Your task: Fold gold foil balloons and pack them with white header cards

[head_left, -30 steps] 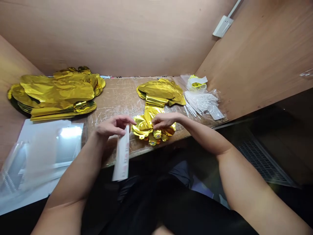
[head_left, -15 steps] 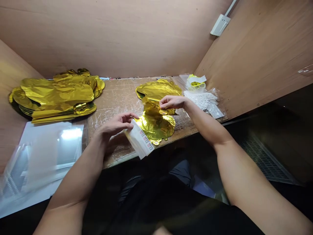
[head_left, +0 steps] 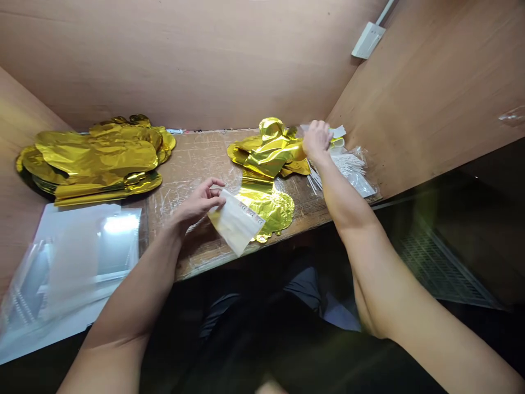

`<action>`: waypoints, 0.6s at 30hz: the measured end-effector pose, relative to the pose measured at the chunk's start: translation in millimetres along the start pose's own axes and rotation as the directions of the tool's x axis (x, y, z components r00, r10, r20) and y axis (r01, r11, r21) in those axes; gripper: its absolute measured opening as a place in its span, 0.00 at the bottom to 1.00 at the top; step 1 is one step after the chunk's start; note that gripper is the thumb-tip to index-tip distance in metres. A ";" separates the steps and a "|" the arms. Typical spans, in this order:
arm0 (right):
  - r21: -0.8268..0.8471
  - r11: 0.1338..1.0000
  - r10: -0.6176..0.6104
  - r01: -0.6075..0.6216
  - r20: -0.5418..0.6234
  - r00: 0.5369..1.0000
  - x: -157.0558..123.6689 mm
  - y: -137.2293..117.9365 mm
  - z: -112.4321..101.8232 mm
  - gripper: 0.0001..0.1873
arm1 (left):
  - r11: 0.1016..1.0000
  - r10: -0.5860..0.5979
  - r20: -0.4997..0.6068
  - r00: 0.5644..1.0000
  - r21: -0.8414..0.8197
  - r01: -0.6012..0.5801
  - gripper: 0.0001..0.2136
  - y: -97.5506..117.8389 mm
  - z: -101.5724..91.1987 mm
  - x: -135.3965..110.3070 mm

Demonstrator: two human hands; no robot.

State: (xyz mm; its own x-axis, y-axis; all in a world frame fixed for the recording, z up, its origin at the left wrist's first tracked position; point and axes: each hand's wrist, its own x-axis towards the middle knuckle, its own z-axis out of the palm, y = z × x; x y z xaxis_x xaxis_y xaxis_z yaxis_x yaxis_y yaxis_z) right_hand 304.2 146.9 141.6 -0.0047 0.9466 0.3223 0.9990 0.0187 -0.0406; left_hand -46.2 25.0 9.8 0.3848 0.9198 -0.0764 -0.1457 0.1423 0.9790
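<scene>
My left hand (head_left: 199, 203) pinches a small clear plastic bag (head_left: 235, 221) with a printed strip, held over the desk's front edge beside a flat gold foil balloon (head_left: 268, 205). My right hand (head_left: 316, 139) reaches to the back right with its fingers curled. It rests at the edge of a raised, crumpled gold foil balloon (head_left: 273, 148) and over a packet of white straws (head_left: 346, 167). What its fingers grip is hidden. More gold foil (head_left: 252, 148) lies under the raised piece.
A large heap of gold foil balloons (head_left: 96, 156) lies at the back left. Clear plastic sleeves (head_left: 69, 262) are stacked on the left. Wooden walls (head_left: 422, 93) enclose the desk (head_left: 197, 158) at back and right. A white socket box (head_left: 368, 40) hangs on the wall.
My right hand moved from the near balloon up and back to the right, lifting foil with it. My left hand swung the clear bag from hanging down to lying toward the right.
</scene>
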 end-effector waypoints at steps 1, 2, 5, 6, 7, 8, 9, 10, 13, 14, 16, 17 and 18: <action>0.050 0.999 0.019 -0.018 -0.017 1.000 -4.3 -1.6 1.4 0.09 | 0.999 0.035 -0.053 0.998 0.012 -0.035 0.28 -0.6 2.7 1.9; 0.102 0.995 0.019 -0.017 -0.014 1.000 -14.0 -6.5 6.4 0.10 | 0.997 0.069 -0.094 0.993 0.029 -0.066 0.28 -1.0 5.4 3.6; 0.369 0.921 -0.198 0.124 0.170 0.965 -70.4 -35.2 36.4 0.12 | 0.989 0.142 -0.171 0.975 0.066 -0.132 0.29 -0.8 12.9 6.3; 0.584 0.799 -0.355 0.144 0.265 0.897 -93.7 -46.5 47.7 0.12 | 0.988 0.151 -0.188 0.970 0.073 -0.139 0.29 -0.7 15.3 6.1; 0.755 0.648 -0.465 0.097 0.291 0.836 -116.3 -57.1 57.8 0.14 | 0.988 0.150 -0.200 0.968 0.079 -0.136 0.29 -0.7 17.8 5.5; 0.854 0.519 -0.509 0.033 0.277 0.815 -136.5 -66.3 65.8 0.15 | 0.988 0.141 -0.206 0.968 0.087 -0.125 0.29 -1.0 20.5 4.6; 0.912 0.410 -0.529 -0.025 0.260 0.807 -153.1 -73.5 71.4 0.15 | 0.988 0.132 -0.209 0.969 0.103 -0.112 0.27 -1.6 23.2 3.5; 0.935 0.350 -0.525 -0.064 0.252 0.813 -165.8 -78.5 74.5 0.14 | 0.987 0.124 -0.211 0.970 0.130 -0.098 0.25 -2.7 26.1 2.3; 0.923 0.379 -0.489 -0.064 0.258 0.833 -183.5 -82.9 75.0 0.14 | 0.970 0.108 -0.217 0.970 0.236 -0.055 0.17 -7.7 35.1 -0.9; 0.911 0.411 -0.472 -0.030 0.241 0.848 -185.3 -82.5 74.3 0.15 | 0.965 0.096 -0.216 0.972 0.259 -0.038 0.17 -9.5 38.0 -1.8; 0.889 0.453 -0.437 0.067 0.155 0.886 -187.6 -81.4 74.1 0.15 | 0.963 0.069 -0.204 0.977 0.269 -0.011 0.18 -12.3 42.9 -3.0; 0.878 0.464 -0.429 0.122 0.102 0.897 -189.0 -81.2 74.9 0.14 | 0.965 0.065 -0.197 0.978 0.263 -0.011 0.18 -13.2 44.9 -3.5; 0.863 0.474 -0.431 0.176 0.053 0.901 -190.8 -81.2 76.1 0.14 | 0.966 0.069 -0.190 0.979 0.257 -0.019 0.18 -13.5 46.5 -3.9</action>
State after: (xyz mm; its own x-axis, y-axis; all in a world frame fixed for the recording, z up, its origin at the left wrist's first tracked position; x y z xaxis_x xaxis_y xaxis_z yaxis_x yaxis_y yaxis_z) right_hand 220.6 -10.8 11.5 -0.4371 0.8618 0.2573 0.4348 0.4529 -0.7784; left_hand -3.3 2.5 5.6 0.1940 0.9801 -0.0429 0.0863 0.0265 0.9959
